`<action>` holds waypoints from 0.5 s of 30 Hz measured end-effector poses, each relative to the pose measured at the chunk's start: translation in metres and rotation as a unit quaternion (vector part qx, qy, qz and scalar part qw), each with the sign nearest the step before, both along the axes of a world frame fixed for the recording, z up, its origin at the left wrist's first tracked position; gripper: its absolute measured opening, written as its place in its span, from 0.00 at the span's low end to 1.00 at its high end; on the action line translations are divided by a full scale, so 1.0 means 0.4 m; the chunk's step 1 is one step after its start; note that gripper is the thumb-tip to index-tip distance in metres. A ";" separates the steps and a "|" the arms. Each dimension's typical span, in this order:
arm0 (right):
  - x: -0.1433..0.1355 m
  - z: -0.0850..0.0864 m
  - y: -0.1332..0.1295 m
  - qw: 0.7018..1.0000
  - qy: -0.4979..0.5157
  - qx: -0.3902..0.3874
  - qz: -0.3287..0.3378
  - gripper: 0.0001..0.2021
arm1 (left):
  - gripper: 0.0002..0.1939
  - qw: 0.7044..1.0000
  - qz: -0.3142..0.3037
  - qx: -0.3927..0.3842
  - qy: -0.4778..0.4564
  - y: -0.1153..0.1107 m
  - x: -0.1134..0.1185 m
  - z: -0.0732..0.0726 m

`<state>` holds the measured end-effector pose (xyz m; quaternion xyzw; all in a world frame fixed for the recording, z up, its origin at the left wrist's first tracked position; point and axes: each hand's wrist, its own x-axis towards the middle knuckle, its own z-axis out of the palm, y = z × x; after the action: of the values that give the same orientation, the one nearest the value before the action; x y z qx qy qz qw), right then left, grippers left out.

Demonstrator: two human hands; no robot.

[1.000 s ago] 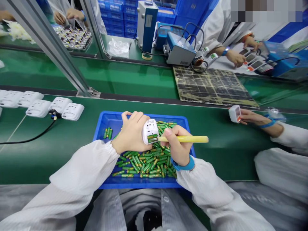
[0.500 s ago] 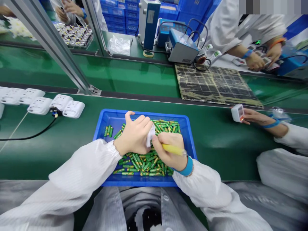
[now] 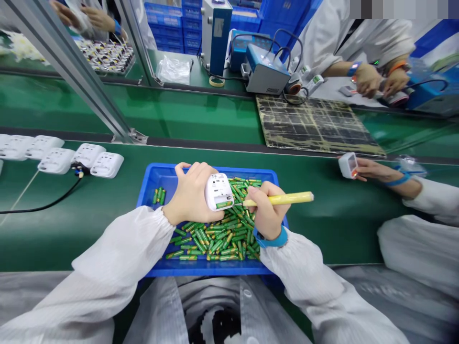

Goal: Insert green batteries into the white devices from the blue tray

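Observation:
My left hand [image 3: 191, 196] is closed around a white plastic device [image 3: 217, 185], its back with slots turned up to me. A green battery [image 3: 224, 204] lies in the open compartment at the device's lower edge. In my right hand [image 3: 268, 215] is a yellow-handled screwdriver [image 3: 294, 198], its handle pointing right. The thin tip reaches left to the compartment, close to the battery's end; whether it touches cannot be seen. Beneath both hands sits a blue tray [image 3: 211, 271] full of loose green batteries [image 3: 222, 239]. A few stand apart at its left.
Several white devices [image 3: 57, 160] line the bench at left, near a black cable [image 3: 43, 210]. A co-worker's hand [image 3: 376, 171] at right holds another white device [image 3: 347, 165]. Behind the bench are a metal post [image 3: 89, 91], a dark scratched board [image 3: 315, 124] and blue-grey machines [image 3: 267, 71].
The white device has turned so its back and battery compartment face up. My right hand has shifted right, and the screwdriver now points left at the compartment.

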<state>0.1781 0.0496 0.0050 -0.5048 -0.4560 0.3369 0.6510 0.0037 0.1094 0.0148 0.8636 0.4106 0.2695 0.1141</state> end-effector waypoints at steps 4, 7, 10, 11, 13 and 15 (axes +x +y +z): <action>0.005 -0.004 0.007 1.000 0.000 0.028 -0.006 0.21 | 0.31 1.000 0.002 -0.009 0.001 0.000 -0.001 0.002; 0.009 -0.007 0.010 0.999 0.002 0.034 -0.002 0.21 | 0.31 1.000 -0.006 -0.016 0.002 -0.002 -0.002 0.004; 0.009 -0.005 0.016 1.000 0.020 -0.006 0.022 0.20 | 0.31 1.000 -0.008 -0.012 -0.008 -0.005 -0.003 0.005; 0.009 -0.002 0.019 0.999 0.038 -0.026 0.027 0.20 | 0.31 1.000 -0.007 -0.014 -0.014 -0.006 -0.004 0.005; 0.010 0.004 0.029 0.992 0.096 -0.077 0.036 0.20 | 0.31 0.999 -0.005 -0.023 -0.022 -0.008 -0.002 0.004; 0.010 0.013 0.039 0.973 0.174 -0.138 0.067 0.19 | 0.32 1.000 -0.007 -0.024 -0.016 -0.010 0.002 -0.002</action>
<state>0.1822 0.0653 0.0103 -0.4918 -0.3174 0.5221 0.6204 0.0047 0.1056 0.0142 0.8590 0.4091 0.2726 0.1429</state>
